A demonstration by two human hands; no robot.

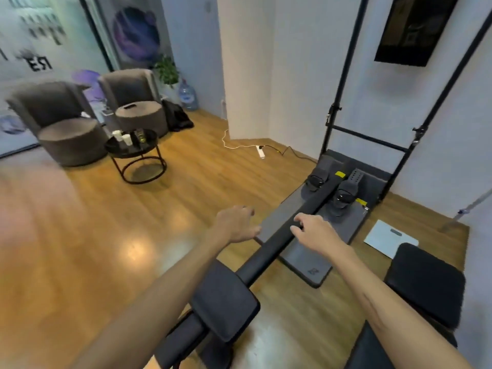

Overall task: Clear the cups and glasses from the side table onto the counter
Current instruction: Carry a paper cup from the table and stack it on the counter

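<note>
My left hand [235,225] and right hand [315,234] are both out in front of me, empty, fingers loosely curled and holding nothing. They hang above the long black rail of a rowing machine [282,230], with its padded seat [225,302] nearer me and the strapped footplates [330,190] at the far end. Neither hand seems to touch the rail, though I can't be sure of the right fingertips.

What I'm after is well apart from me, off to the left: a small round black side table [133,147] on a wire frame, set just in front of two grey armchairs [66,123]. On its surface stands a small cluster of cups and glasses [127,137]; a few look pale, one or two clear or dark, but they are too small and blurred to count. The counter is nowhere in view.

So the job hasn't really begun, I judge; the step in hand is simply getting there. I should turn left and cross the open wooden floor [93,222], staying off the white power strip [261,153] and its cable near the wall. At the table I'd take the glasses one per hand, low around the body, not by the rim, and leave the stacking until I see what nests.
</note>
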